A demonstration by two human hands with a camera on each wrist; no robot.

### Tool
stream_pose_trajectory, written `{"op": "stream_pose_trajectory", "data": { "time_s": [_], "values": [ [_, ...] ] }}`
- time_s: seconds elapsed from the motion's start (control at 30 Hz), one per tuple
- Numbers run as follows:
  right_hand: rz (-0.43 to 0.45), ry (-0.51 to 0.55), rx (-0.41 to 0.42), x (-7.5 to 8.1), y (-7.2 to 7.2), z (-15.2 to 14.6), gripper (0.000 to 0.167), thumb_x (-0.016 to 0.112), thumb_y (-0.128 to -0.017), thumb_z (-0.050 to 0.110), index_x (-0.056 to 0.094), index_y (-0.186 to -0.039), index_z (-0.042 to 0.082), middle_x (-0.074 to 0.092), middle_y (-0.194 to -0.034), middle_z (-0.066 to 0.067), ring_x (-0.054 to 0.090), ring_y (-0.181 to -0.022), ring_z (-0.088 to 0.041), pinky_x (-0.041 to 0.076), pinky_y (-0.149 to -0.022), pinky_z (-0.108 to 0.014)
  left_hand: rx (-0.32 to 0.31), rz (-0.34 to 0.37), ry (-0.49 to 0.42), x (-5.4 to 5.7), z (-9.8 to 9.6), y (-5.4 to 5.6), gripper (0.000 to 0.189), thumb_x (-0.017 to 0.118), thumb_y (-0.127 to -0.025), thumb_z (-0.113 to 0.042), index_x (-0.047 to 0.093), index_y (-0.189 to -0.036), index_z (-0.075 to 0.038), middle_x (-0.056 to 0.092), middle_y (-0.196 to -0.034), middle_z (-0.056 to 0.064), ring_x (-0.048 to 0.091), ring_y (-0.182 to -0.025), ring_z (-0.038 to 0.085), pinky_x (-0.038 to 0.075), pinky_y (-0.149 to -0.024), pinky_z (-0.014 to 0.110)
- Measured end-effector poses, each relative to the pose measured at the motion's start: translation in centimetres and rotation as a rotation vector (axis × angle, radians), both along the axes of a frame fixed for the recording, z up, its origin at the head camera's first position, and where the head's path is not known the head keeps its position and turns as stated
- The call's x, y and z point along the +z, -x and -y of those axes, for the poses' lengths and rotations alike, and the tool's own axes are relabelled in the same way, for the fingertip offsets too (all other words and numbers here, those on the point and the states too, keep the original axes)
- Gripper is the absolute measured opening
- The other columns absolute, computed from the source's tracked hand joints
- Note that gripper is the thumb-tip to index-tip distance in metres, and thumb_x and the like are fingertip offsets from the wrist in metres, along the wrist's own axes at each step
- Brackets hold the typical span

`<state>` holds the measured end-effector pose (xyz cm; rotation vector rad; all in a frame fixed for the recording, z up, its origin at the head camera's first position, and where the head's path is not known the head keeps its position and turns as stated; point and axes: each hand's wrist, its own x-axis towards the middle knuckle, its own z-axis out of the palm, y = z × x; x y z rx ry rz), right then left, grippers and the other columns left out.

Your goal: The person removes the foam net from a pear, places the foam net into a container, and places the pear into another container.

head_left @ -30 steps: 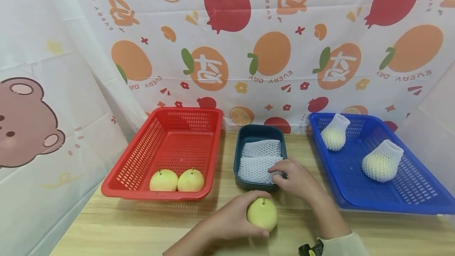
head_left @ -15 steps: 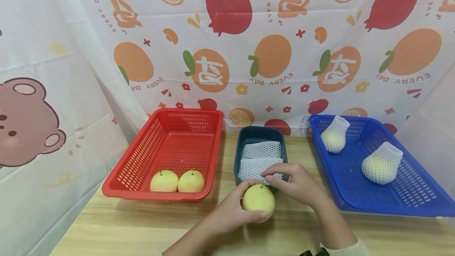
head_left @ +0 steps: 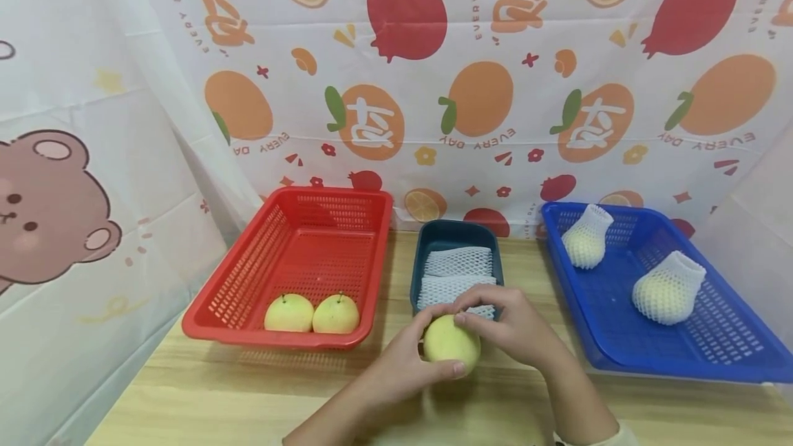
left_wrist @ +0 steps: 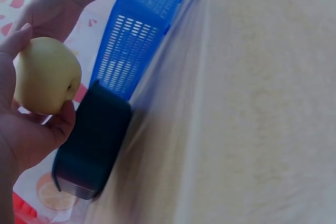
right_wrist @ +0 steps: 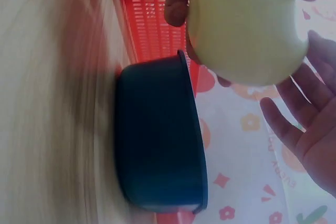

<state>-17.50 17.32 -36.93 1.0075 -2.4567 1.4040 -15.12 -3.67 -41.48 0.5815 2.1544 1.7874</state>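
Observation:
My left hand (head_left: 405, 360) grips a round yellow-green pear (head_left: 451, 344), thumb on the near side and fingers behind. Thumb and fingertips of my right hand (head_left: 511, 325) hold the pear's top, hiding its stem in the head view. In the left wrist view the pear (left_wrist: 50, 75) shows a small dark dimple beside the left thumb; the right wrist view has the pear (right_wrist: 247, 30) between both hands. Just behind the hands stands a dark teal bin (head_left: 424, 246) with white foam net sleeves (head_left: 458, 263), partly covered by the right hand.
A red basket (head_left: 204, 327) at left holds two bare pears (head_left: 289, 313). In the blue basket (head_left: 604, 336) at right lie two pears in foam nets (head_left: 665, 294). A fruit-print cloth (head_left: 421, 115) hangs behind the wooden table (head_left: 204, 391).
The left hand has raised the pear slightly toward the teal bin. My right hand has come away from the foam sleeves and moved left onto the pear's top.

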Motion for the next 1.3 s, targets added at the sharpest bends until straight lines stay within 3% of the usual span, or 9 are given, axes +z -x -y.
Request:
{"op": "stream_pose_trajectory", "data": {
  "time_s": [0.17, 0.5, 0.63, 0.8, 0.93, 1.07, 1.17, 1.3],
  "values": [
    [-0.036, 0.062, -0.034, 0.4, -0.1, 0.4, 0.010, 0.071, -0.091, 0.014, 0.073, -0.093, 0.023, 0.071, -0.097, 0.009, 0.066, -0.095, -0.010, 0.057, -0.081, -0.028, 0.016, -0.056, -0.008, 1.1, 0.4, -0.1, 0.075, 0.080, -0.083, -0.032, 0.038, -0.145, -0.032, 0.044, -0.144, -0.002, 0.056, -0.113, 0.021, 0.053, -0.087, 0.031],
    [-0.152, 0.207, -0.083, 1.3, -0.4, 3.0, 0.012, 0.076, -0.084, 0.005, 0.073, -0.089, 0.016, 0.070, -0.093, 0.002, 0.066, -0.092, -0.011, 0.058, -0.077, -0.026, 0.169, -0.420, 0.156, 2.6, 0.9, -0.6, 0.083, 0.085, -0.073, -0.046, 0.040, -0.142, -0.038, 0.044, -0.140, -0.016, 0.049, -0.122, 0.008, 0.051, -0.093, 0.031],
    [-0.170, 0.251, -0.099, 1.6, -0.4, 4.5, 0.011, 0.077, -0.083, 0.005, 0.074, -0.088, 0.014, 0.071, -0.092, 0.000, 0.065, -0.090, -0.013, 0.058, -0.074, -0.026, 0.261, -0.476, 0.187, 3.0, 1.1, -0.5, 0.081, 0.087, -0.070, -0.045, 0.045, -0.139, -0.037, 0.048, -0.135, -0.015, 0.052, -0.115, 0.007, 0.053, -0.086, 0.028],
    [-0.178, 0.266, -0.153, 1.9, -0.5, 5.7, 0.013, 0.076, -0.085, 0.008, 0.074, -0.094, 0.016, 0.071, -0.097, 0.002, 0.065, -0.092, -0.013, 0.058, -0.076, -0.028, 0.300, -0.434, 0.158, 4.1, 1.7, -0.4, 0.078, 0.088, -0.072, -0.035, 0.049, -0.138, -0.031, 0.054, -0.131, -0.012, 0.057, -0.104, 0.010, 0.055, -0.076, 0.025],
    [-0.108, 0.257, -0.152, 1.9, -0.2, 6.7, 0.019, 0.072, -0.090, 0.012, 0.072, -0.108, 0.018, 0.069, -0.110, 0.005, 0.062, -0.104, -0.013, 0.058, -0.083, -0.032, 0.335, -0.294, 0.084, 5.6, 3.2, -0.2, 0.075, 0.086, -0.075, -0.034, 0.048, -0.139, -0.030, 0.057, -0.128, -0.005, 0.060, -0.097, 0.018, 0.057, -0.071, 0.028],
    [0.017, 0.254, -0.082, 1.6, 0.0, 7.7, 0.030, 0.067, -0.094, 0.017, 0.066, -0.125, 0.020, 0.063, -0.126, 0.004, 0.057, -0.118, -0.015, 0.056, -0.089, -0.031, 0.373, -0.178, 0.004, 7.0, 5.3, 0.3, 0.073, 0.083, -0.078, -0.036, 0.044, -0.139, -0.035, 0.052, -0.132, -0.003, 0.058, -0.104, 0.025, 0.058, -0.076, 0.032],
    [0.101, 0.277, -0.028, 1.3, 0.3, 8.6, 0.041, 0.067, -0.094, 0.019, 0.061, -0.134, 0.022, 0.057, -0.135, 0.004, 0.055, -0.122, -0.019, 0.055, -0.091, -0.032, 0.367, -0.182, -0.018, 7.6, 6.8, 0.8, 0.069, 0.080, -0.082, -0.035, 0.043, -0.140, -0.035, 0.049, -0.135, -0.005, 0.055, -0.111, 0.026, 0.057, -0.082, 0.034],
    [0.141, 0.361, 0.019, 1.0, 0.9, 10.2, 0.050, 0.072, -0.090, 0.015, 0.058, -0.136, 0.023, 0.056, -0.137, 0.002, 0.056, -0.124, -0.021, 0.055, -0.090, -0.036, 0.391, -0.240, 0.031, 7.9, 8.2, 1.3, 0.068, 0.079, -0.082, -0.037, 0.044, -0.140, -0.037, 0.044, -0.139, -0.004, 0.050, -0.117, 0.024, 0.056, -0.085, 0.036]
  ]
}}
